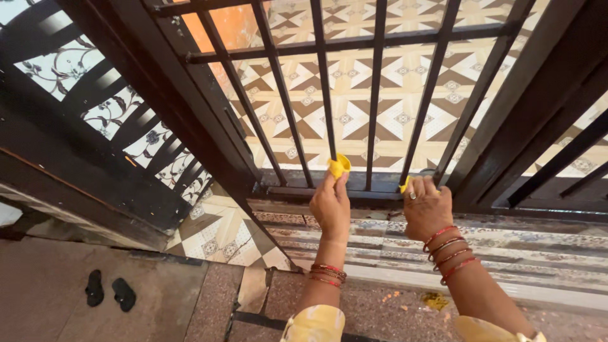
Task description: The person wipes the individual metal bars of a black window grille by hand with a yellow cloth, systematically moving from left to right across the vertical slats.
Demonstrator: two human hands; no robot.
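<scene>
left hand (330, 206) pinching a yellow lump (339, 165) against a gate bar (327, 107) | right hand (426, 206) clenching a yellow bit (404, 185) beside the bottom rail (354, 183) | risk: soft material could be slipping from fingertips, dropping onto the tiled step (506, 244) below the grips

One view only, from the person's head, tilted steeply down and forward along both forearms. It looks through the black gate (373, 95) to patterned tiles (354, 82) beyond. The left hand (330, 206) and right hand (426, 208) sit close, low in centre; the stone floor (76, 285) lies nearest, bottom left.
</scene>
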